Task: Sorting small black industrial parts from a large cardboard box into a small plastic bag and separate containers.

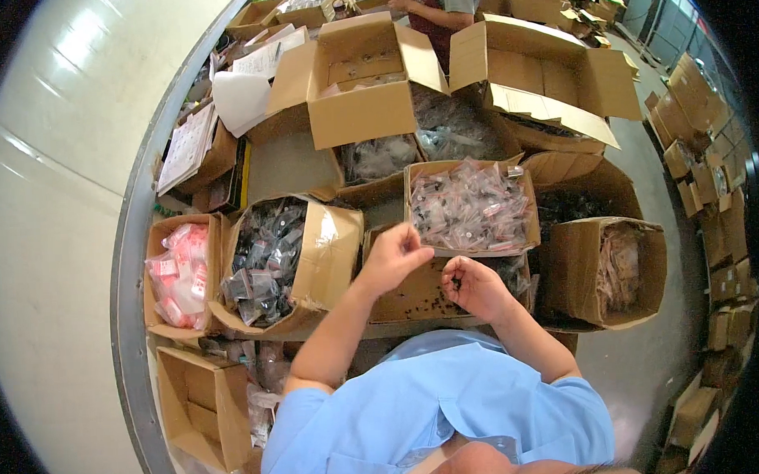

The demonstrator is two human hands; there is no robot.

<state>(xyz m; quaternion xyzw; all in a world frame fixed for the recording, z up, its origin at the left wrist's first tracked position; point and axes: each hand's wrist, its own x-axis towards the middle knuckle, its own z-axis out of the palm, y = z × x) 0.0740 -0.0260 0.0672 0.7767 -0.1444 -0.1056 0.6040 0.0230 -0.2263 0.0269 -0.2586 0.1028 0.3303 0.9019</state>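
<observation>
My right hand (477, 289) is curled with its palm up, and several small black parts (457, 281) lie in its fingers. My left hand (392, 258) hovers to the left of it, fingers bent in and thumb pointing right; anything in its grip is hidden. Below both hands is a shallow cardboard tray (391, 304) with more tiny black pieces (429, 307) scattered on its bottom. Just beyond, a cardboard box (473, 251) is heaped with small clear zip bags (470, 206) that have red strips and dark bits inside.
To the left stand a box of bagged black parts (266, 250) and one of pink-and-white bags (178, 275). Open cartons (361, 115) line the far side, where another person (442, 14) stands. A box (567, 271) is at right, papers (188, 148) at far left.
</observation>
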